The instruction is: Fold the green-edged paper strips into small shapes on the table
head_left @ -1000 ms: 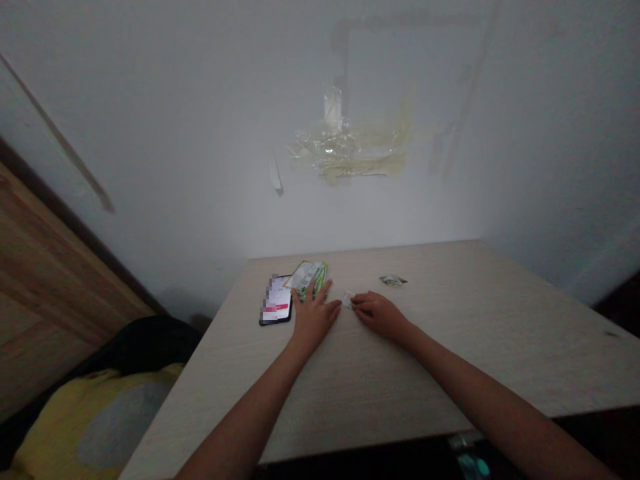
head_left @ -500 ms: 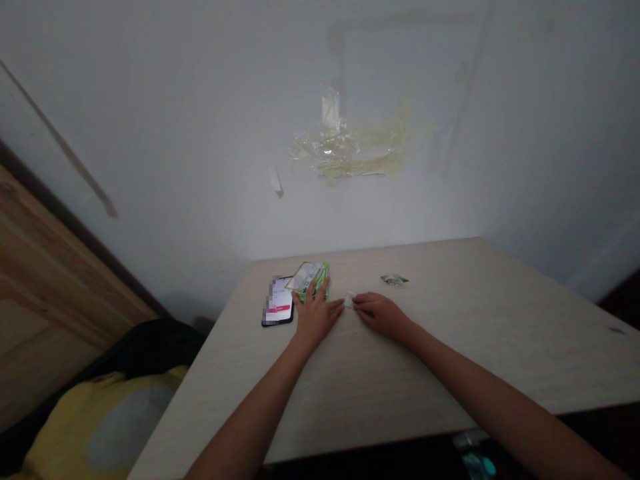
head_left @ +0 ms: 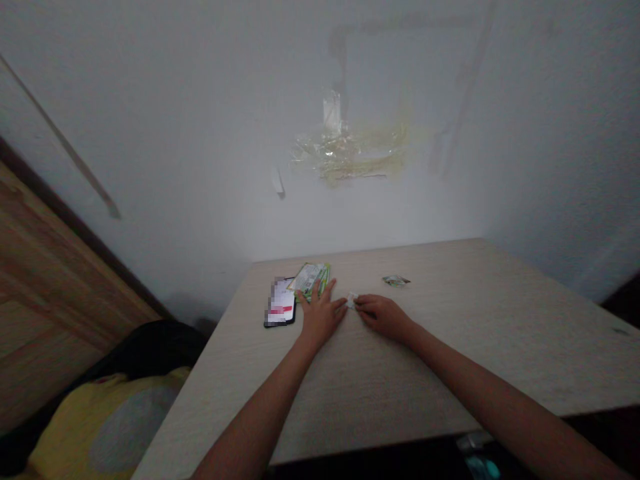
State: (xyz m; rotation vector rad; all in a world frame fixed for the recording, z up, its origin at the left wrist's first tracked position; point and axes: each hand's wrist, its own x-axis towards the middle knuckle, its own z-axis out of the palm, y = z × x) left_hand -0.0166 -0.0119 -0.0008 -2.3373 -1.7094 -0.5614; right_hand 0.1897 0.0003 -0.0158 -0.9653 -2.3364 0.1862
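A small whitish piece (head_left: 352,301), like folded paper or film, lies on the table between my hands; its kind is too small to make out. My right hand (head_left: 381,316) pinches its right edge with thumb and fingers. On the other side my left hand (head_left: 321,317) rests with fingers spread, its thumb tip close to or touching the piece. Under and beyond the left fingertips lie several green and white printed packets (head_left: 311,277), partly overlapping a phone (head_left: 281,307) with a lit screen. Farther right sits a small crumpled green and white packet (head_left: 396,281).
The pale wooden table (head_left: 450,373) meets a wall with peeling tape (head_left: 345,150). At the lower left are a yellow and grey plush thing (head_left: 110,420) and a wooden panel (head_left: 45,300). Below the front edge, a turquoise-topped object (head_left: 487,467) shows.
The view has shifted very slightly. My left fingers are spread a little differently over the packets' near edge. My right hand keeps its pinch on the small piece.
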